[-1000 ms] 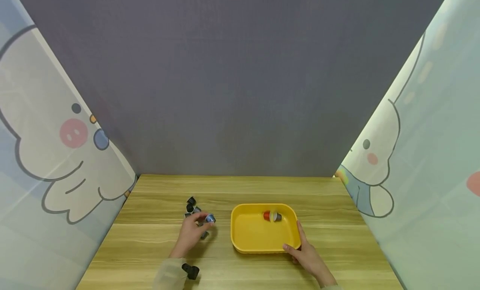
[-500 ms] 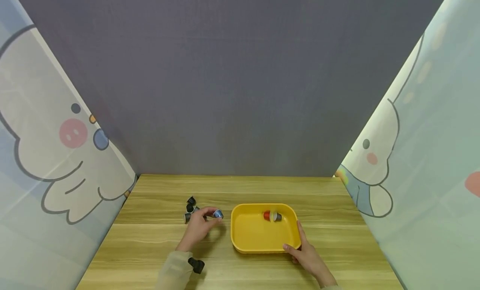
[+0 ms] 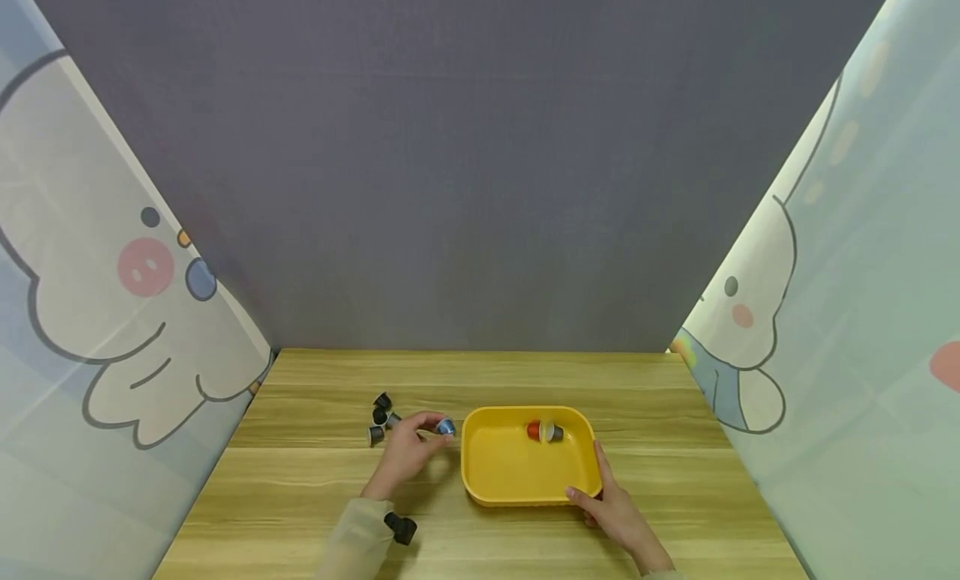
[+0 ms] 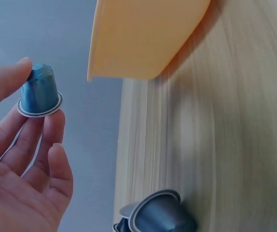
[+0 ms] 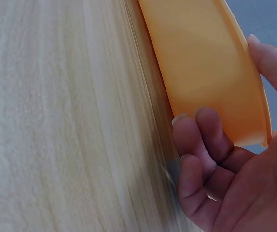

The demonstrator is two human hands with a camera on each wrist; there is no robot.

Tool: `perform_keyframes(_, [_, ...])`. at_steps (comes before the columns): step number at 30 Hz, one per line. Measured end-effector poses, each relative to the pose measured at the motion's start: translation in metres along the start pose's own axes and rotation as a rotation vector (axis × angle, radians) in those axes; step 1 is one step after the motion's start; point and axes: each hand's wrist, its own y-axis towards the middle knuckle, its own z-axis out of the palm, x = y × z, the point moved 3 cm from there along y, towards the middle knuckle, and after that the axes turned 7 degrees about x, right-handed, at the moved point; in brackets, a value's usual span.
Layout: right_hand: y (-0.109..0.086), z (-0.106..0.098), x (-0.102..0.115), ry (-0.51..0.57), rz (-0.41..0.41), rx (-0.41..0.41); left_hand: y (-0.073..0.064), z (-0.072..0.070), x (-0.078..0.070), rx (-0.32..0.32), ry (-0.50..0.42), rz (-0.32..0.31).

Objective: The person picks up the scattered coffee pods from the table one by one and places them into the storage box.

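Observation:
Between the thumb and fingers of my left hand [image 3: 405, 453] is a blue coffee capsule [image 4: 39, 92], pinched just left of the tray's rim. The left wrist view shows it clear of the table, its wide foil end down on the fingertips and the thumb at its narrow end. My right hand [image 3: 618, 513] grips the near right corner of a yellow plastic tray [image 3: 502, 467], thumb over the rim and other fingers curled against the outer wall. Inside the tray, near the back, lie a red capsule [image 3: 533, 431] and a grey capsule [image 3: 556, 434].
Several dark capsules lie in a loose group on the wooden table [image 3: 315, 497], left of the tray; one is a grey capsule [image 3: 376, 436]. A grey panel [image 3: 480, 188] stands behind the table, with cartoon-printed sheets on both sides.
My left hand has carried the blue capsule rightward from the loose group to beside the tray's left rim. The right hand and tray have stayed in place.

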Motion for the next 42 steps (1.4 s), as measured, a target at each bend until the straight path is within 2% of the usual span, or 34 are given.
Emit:
perform_keyframes(13, [0.002,0.001,-0.002,-0.040,-0.009,-0.010,0.009,0.008,-0.002,0.055,0.036,-0.002])
perform_keyframes(20, [0.002,0.000,0.000,-0.031,-0.003,-0.022,0.016,0.015,-0.006,0.116,0.017,0.019])
perform_keyframes(25, [0.002,0.000,-0.001,-0.037,0.000,-0.025,0.020,0.021,-0.013,0.163,-0.007,0.031])
perform_keyframes(33, [0.001,0.000,0.000,-0.040,-0.007,-0.015,0.033,0.031,-0.026,0.197,0.026,0.064])
perform_keyframes(42, [0.002,0.000,-0.002,-0.035,-0.010,-0.012,0.052,0.052,-0.047,0.259,0.023,0.106])
